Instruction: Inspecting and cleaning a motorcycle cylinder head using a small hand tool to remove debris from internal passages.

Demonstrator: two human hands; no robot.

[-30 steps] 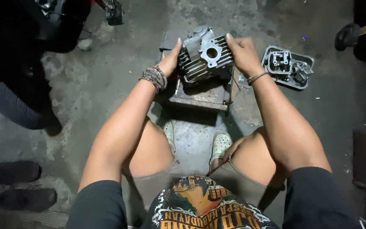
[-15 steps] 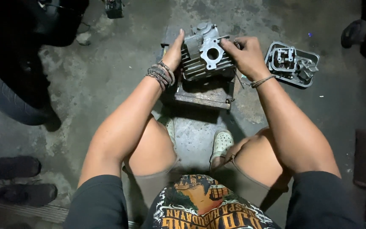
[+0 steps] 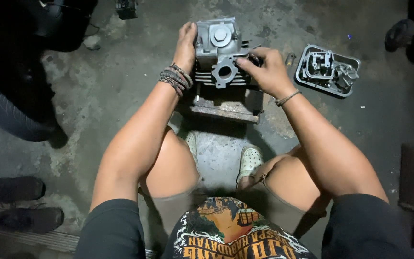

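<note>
My left hand [image 3: 186, 44] and right hand [image 3: 264, 72] clamp the grey finned metal engine cylinder head [image 3: 220, 52] on a rusty metal block [image 3: 226, 106] on the concrete floor [image 3: 120, 96]; a grey metal cover tray [image 3: 327, 70] lies right.

No packages, labels, signs or screens are showing anywhere on the concrete floor. The only printed surface is appearing on the person's dark shirt [image 3: 231, 230], a picture in orange and cream colours.
</note>
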